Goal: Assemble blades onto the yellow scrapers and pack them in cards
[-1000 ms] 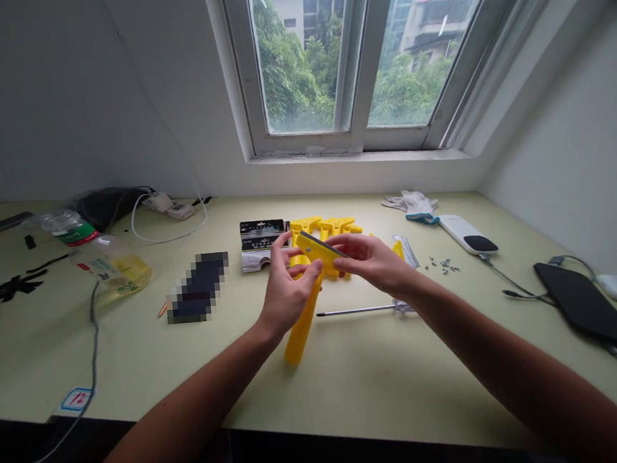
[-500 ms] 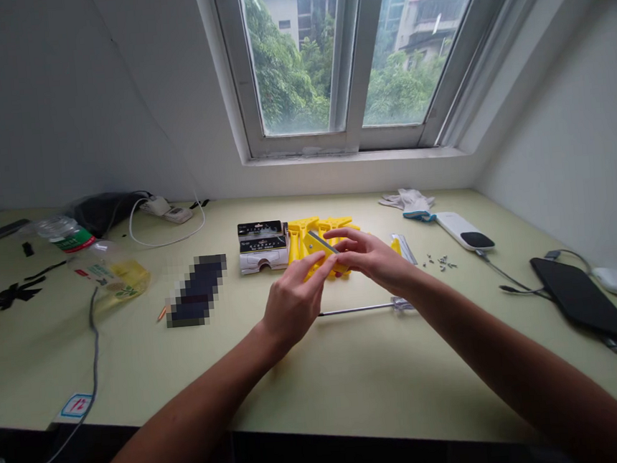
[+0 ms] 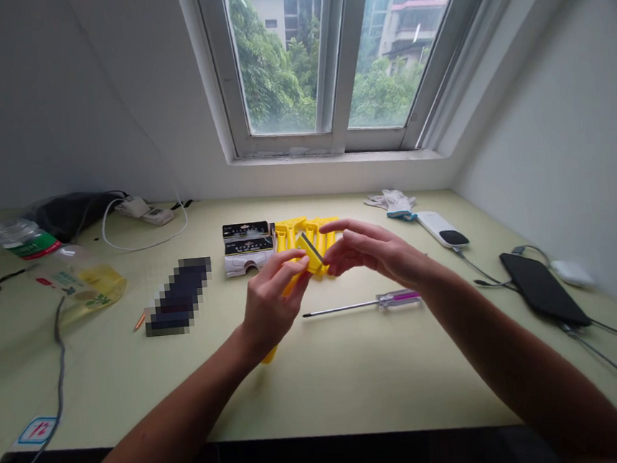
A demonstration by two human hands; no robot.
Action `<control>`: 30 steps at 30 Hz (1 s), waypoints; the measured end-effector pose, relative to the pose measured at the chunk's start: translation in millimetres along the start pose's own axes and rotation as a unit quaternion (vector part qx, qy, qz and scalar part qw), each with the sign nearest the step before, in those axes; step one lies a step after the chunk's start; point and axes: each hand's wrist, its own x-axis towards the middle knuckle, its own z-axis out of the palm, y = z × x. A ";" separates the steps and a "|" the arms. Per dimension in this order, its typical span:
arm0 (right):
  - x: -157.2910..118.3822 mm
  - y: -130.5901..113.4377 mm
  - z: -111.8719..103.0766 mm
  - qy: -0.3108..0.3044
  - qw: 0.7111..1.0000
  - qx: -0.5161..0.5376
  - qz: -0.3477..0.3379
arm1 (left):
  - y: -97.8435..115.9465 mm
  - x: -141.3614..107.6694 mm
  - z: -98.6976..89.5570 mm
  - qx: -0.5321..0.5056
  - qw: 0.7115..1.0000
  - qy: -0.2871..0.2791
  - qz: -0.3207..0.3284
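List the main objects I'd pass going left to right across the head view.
Clear bottle → pixelated dark patch → black-and-white packaging → yellow tool head → white gloves → white device → black slab-shaped device.

Window [image 3: 334, 78] at 12 o'clock from the view's centre; gloves [image 3: 391, 202] at 3, beside a white device [image 3: 438, 227]; bottle [image 3: 97, 287] holding yellow liquid at 9; label [image 3: 38, 430] at 8.
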 end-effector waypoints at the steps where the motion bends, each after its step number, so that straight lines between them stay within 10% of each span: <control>1: -4.3 1.1 -15.2 0.012 0.996 -0.085 -0.010 | 1.1 0.6 -0.3 -0.029 0.999 0.010 -0.038; 4: -23.1 20.7 -74.1 0.170 0.903 -0.394 -0.009 | 4.6 4.0 -1.5 -0.152 0.969 0.024 -0.194; 7: -44.5 57.3 -127.4 0.204 0.801 -0.555 0.096 | 6.0 9.5 -2.1 -0.275 0.905 0.006 -0.324; 16: -60.4 102.3 -159.1 0.168 0.783 -0.563 0.206 | -10.5 12.3 6.9 -0.393 0.818 -0.020 -0.420; 30: -56.2 109.0 -159.3 0.155 0.757 -0.601 0.206 | -1.6 8.1 8.2 -0.442 0.787 -0.091 -0.420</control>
